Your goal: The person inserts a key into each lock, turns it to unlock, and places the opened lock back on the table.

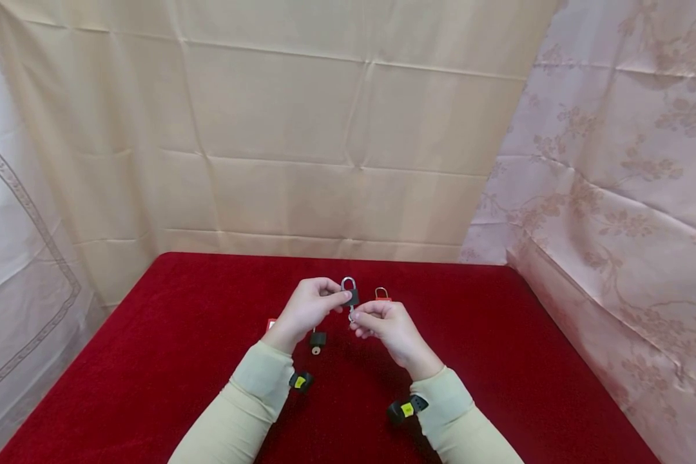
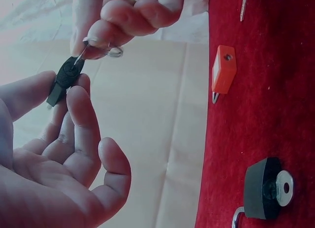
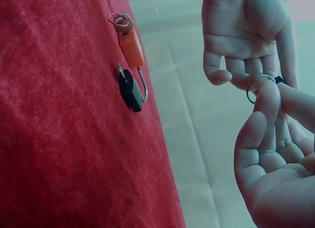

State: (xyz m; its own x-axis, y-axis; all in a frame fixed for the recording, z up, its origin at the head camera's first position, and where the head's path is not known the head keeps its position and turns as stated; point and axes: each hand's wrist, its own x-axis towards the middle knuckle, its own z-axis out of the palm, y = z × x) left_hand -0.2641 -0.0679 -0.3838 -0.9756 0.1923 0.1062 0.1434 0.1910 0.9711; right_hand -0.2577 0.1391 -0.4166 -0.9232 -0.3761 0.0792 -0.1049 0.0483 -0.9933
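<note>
Between the thumb and fingers of my left hand, a small black padlock is held above the table, its silver shackle upward. My right hand pinches a key with a metal ring on it. In the left wrist view the key's blade meets the keyhole face of the padlock; how deep it sits is hidden. Under the left hand, a second black padlock lies on the cloth with a round-headed key in it. A red padlock lies beyond the right hand.
Another red padlock lies partly hidden behind my left wrist. A loose-looking key shows at the left wrist view's top edge. Red cloth covers the table; curtains hang behind and at both sides.
</note>
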